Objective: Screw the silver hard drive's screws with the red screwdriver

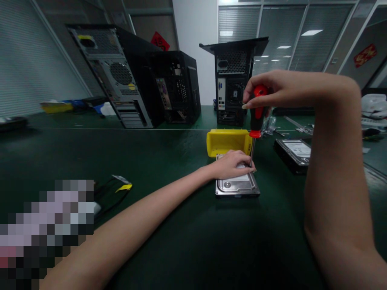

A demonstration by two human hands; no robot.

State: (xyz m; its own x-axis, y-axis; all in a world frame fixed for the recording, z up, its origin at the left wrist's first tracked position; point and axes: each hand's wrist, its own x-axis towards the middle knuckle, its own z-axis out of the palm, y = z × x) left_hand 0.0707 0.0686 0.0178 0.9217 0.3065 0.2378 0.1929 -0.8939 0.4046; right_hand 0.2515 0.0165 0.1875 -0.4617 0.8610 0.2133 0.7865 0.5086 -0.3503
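Your right grip point(270, 90) wraps the screwdriver point(256, 117), shaft near upright, down to the right side of the hard drive point(237, 186). Drive flat on the tabletop point(181, 241), long axis seemingly away from you. Left grip point(232, 166) nearer, resting over it; finger closure unclear.

On the surface point(169, 145), three cases point(178, 86) standing toward the back and a yellow tag point(123, 188) at left, with blinds point(238, 24) and red signs point(365, 55) beyond.
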